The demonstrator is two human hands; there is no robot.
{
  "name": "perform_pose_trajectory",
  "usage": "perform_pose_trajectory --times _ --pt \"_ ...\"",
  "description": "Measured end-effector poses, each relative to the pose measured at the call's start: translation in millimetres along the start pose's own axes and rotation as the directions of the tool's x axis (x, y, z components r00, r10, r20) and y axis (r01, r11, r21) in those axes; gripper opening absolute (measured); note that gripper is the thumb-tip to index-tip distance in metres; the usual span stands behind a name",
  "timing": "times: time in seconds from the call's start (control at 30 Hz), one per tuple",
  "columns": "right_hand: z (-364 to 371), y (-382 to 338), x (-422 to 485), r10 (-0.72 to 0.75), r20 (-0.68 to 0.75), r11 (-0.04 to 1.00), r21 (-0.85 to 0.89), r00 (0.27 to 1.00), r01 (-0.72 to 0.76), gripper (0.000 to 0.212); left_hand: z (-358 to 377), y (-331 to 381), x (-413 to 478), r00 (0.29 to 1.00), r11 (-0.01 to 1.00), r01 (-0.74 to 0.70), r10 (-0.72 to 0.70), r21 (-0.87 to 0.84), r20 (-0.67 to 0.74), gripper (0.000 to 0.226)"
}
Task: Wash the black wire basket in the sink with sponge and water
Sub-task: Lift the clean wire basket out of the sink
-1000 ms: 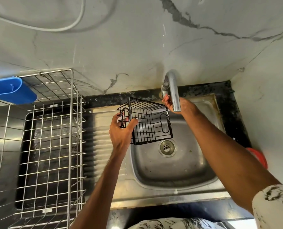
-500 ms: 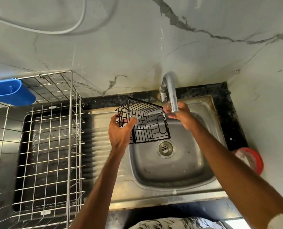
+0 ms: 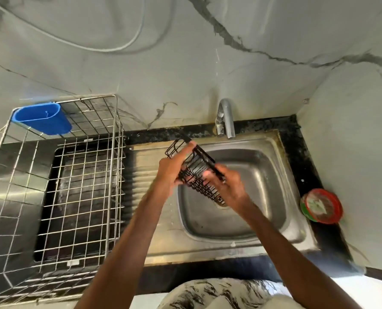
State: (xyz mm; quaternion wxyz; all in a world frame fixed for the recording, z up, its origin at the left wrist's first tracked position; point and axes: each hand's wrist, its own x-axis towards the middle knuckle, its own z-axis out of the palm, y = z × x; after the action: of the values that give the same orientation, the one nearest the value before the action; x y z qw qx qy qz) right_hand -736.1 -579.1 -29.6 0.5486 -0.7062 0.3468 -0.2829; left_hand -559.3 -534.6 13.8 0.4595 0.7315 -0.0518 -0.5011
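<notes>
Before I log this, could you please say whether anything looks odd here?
Left hand and right hand hold the black wire basket tilted over the sink, yet no sponge shows and the tap looks dry.

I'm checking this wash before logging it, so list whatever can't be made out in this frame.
Sponge: none shows in the head view; the right hand and black wire basket could hide one.
Sink drain: covered by the basket and right hand.
Tap: too blurred to tell whether water runs.
Red-lidded tub: label smeared by blur.
Left hand: how its fingers grip is lost in motion blur.
</notes>
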Motion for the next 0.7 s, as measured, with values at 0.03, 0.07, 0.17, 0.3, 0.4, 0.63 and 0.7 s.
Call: perform_pose_trajectory --times 0.03,0.07,0.17,0.3,0.4,0.63,0.7 --pt "-1 -7 4 0.013 -0.057 0.998 0.055 0.998 -0.01 0.009 -4 1 -4 0.999 0.998 -0.008 0.011 -0.057 0.051 0.06" --pt "-3 -15 7 0.0 -0.113 0.994 0.111 0.994 0.013 0.016 -9 3 -11 0.995 0.994 -0.01 0.02 -0.106 0.094 0.054" --pt "-12 -31 18 0.048 -0.251 0.958 0.285 0.967 0.027 0.026 -30 -3 -20 0.989 0.992 -0.021 0.039 -0.124 0.143 0.049" --pt "-24 -42 19 0.22 -0.232 0.895 0.435 0.947 -0.102 0.029 -52 -26 -26 0.98 0.982 -0.179 0.182 -0.055 0.074 0.051" --pt "-25 -61 17 0.24 -0.122 0.842 0.52 0.963 -0.144 0.033 -59 -38 -37 0.953 0.966 -0.258 0.251 0.019 0.168 0.069" --pt "-5 -89 28 0.258 0.021 0.75 0.627 0.966 -0.214 0.043 -53 -37 -55 0.883 0.933 -0.36 0.329 0.03 0.335 0.019" --pt "1 -93 27 0.237 0.052 0.799 0.558 0.97 -0.225 0.043 -50 -38 -50 0.909 0.952 -0.305 0.298 -0.02 0.291 0.036"
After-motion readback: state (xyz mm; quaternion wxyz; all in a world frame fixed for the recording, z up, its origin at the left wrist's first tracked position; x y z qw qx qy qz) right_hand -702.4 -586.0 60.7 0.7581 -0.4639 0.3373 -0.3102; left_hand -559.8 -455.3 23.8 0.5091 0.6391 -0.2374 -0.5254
